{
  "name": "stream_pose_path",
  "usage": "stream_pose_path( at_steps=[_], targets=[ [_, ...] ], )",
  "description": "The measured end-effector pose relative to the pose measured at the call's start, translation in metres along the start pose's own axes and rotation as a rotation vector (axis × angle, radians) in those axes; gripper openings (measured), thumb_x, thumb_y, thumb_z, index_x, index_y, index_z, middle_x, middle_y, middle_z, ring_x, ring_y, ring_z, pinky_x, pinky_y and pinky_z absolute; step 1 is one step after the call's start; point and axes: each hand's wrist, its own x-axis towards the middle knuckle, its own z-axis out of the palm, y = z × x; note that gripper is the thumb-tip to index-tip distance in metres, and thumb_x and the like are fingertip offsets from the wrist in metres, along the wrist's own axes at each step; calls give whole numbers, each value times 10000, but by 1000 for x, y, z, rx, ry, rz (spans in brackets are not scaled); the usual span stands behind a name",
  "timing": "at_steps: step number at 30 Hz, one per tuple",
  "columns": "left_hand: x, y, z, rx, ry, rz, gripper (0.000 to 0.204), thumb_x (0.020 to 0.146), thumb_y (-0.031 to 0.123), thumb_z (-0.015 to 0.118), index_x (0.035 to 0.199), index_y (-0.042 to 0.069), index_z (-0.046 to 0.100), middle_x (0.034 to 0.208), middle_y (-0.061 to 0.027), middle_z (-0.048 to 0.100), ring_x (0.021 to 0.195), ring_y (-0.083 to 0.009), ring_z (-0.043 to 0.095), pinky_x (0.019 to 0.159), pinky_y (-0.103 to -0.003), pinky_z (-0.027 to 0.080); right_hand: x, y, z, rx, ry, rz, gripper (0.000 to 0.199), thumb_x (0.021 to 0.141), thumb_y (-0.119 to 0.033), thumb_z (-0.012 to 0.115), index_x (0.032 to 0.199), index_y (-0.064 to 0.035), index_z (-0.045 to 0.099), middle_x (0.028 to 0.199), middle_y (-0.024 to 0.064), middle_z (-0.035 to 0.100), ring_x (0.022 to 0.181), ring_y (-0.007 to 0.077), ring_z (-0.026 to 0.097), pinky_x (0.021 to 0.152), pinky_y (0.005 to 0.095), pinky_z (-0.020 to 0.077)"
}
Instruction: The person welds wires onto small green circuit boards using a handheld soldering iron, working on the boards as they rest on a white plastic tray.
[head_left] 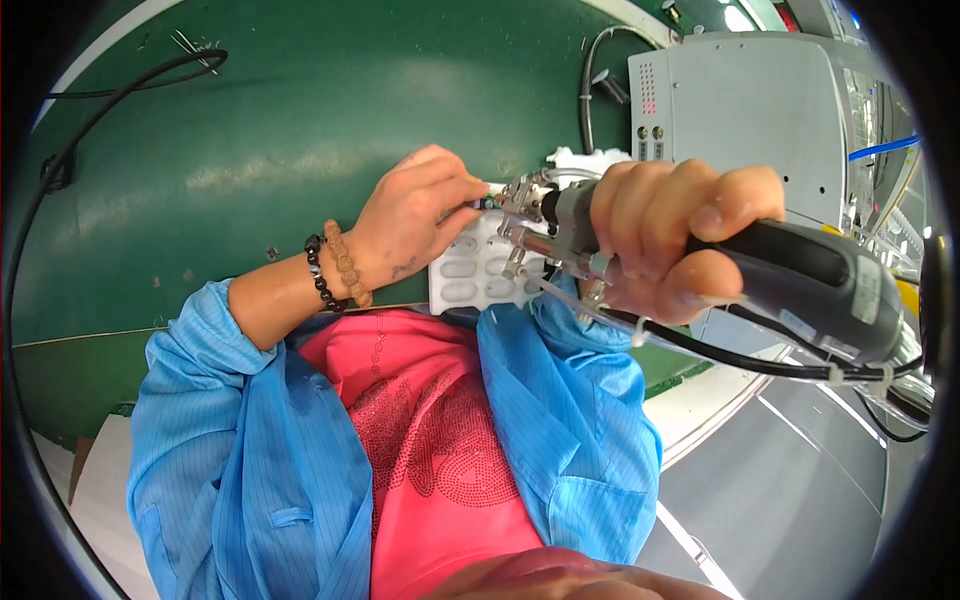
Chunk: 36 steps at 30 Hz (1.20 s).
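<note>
My right hand (665, 225) is wrapped round a black handheld power screwdriver (815, 270) lying crosswise, its metal head (530, 205) pointing left. My left hand (425, 205) is closed, its thumb and fingers pinching a small part with some green on it (488, 202), right at the tip of the metal head. Too little of that part shows to tell its kind. Beneath the head lies a white tray (437, 290) with oval hollows, partly hidden by the tool and my hands.
A grey metal box (745, 110) with sockets stands on the green bench (330, 90) at the far right. Black cables and a thin hose (690, 340) trail from the screwdriver. Another black cable (120, 95) curves along the left rim. Thin metal pins (190, 45) lie far left.
</note>
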Motion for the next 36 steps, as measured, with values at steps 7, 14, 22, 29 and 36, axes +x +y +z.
stream_pose_path(
  at_steps=[7,14,22,29,36],
  targets=[
    [-2,0,-4,1,1,-31,266,697,21,751,953,8,680,916,-109,665,888,-287,614,763,-364,506,-5,-44,-16,13,-123,-153,397,883,-301,685,1006,-29,425,608,4,479,474,118,474,412,261,385],
    [20,9,-27,-99,5,-189,235,733,76,762,955,27,702,945,-95,668,894,-230,627,792,-314,496,-18,-66,-27,-73,-106,-242,386,903,-348,647,1010,-48,429,643,6,503,488,119,500,430,262,431],
    [157,-91,-93,702,542,-46,375,813,285,708,1099,47,659,1054,-144,664,987,-319,592,871,-388,467,-18,-61,-31,4,-52,-218,384,865,-273,714,986,-20,452,643,11,500,491,117,509,439,262,423],
    [279,-102,8,522,285,196,390,825,218,668,1174,58,603,1191,-147,609,1125,-330,546,976,-412,431,-11,-69,-40,-56,18,-140,385,822,-270,747,921,0,491,633,47,551,480,148,526,437,290,442],
    [382,-146,96,431,-61,320,461,832,148,643,1270,63,527,1236,-163,578,1164,-331,534,996,-416,441,-1,-69,-48,-116,68,-110,380,819,-284,758,876,-4,508,586,47,535,451,168,533,412,285,445]
  ],
)
